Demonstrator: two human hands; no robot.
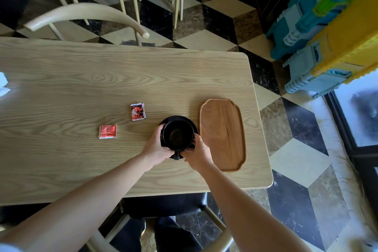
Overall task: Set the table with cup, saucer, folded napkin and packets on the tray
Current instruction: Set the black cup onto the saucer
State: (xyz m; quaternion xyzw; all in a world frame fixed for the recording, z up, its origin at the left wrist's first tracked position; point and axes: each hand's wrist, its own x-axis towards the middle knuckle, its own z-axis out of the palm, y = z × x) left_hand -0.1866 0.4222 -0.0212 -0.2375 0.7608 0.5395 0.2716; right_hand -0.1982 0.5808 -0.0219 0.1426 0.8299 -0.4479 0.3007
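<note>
Pale wood table (81, 80), cube-patterned floor (296, 161) — cream chairs (90, 12)

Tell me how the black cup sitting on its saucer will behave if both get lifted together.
The cup merely rests on the saucer, so it could slide or tip if the saucer tilts. Both look glossy and hard, probably ceramic: fairly heavy for their size, slippery, and breakable. The left hand and right hand gripping opposite sides should help keep them level.
</note>
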